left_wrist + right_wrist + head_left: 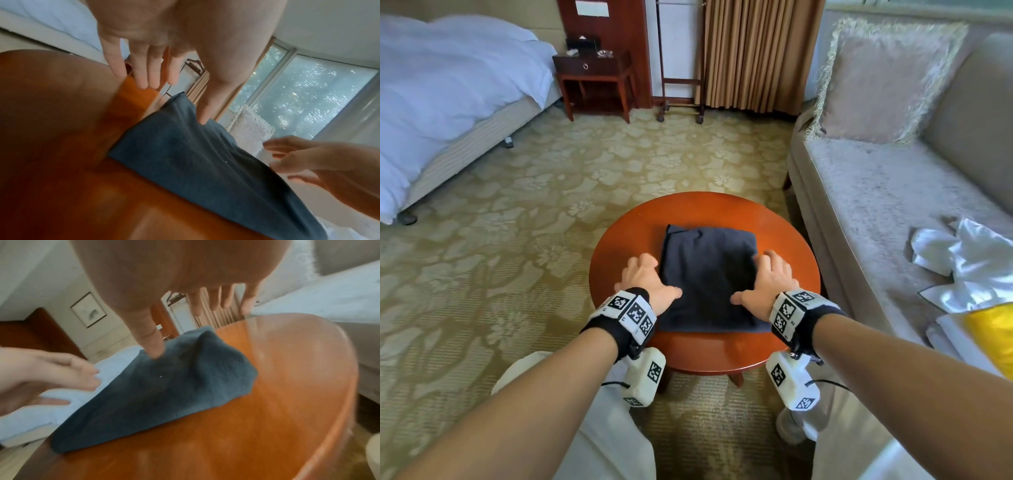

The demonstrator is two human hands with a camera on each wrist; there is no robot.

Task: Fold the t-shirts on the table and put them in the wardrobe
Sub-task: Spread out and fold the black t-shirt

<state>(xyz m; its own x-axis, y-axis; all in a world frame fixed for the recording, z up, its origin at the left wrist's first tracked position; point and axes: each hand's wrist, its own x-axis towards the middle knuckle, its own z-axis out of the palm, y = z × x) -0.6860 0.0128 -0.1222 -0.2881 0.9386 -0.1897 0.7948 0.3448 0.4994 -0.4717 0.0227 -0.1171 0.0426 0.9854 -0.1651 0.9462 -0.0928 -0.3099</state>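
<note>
Round wooden bench (619, 236) carries the folded t-shirt (709, 274) at its centre; left hand (645, 279) and right hand (770, 281) flank it, fingers spread, clamping nothing; a careless lift could spill the folds

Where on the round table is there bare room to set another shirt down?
Bare wood shows only in a ring around the folded shirt: a strip along the table's far rim, another along the near rim. The sides are crowded by the left hand and right hand flanking the shirt.
</note>
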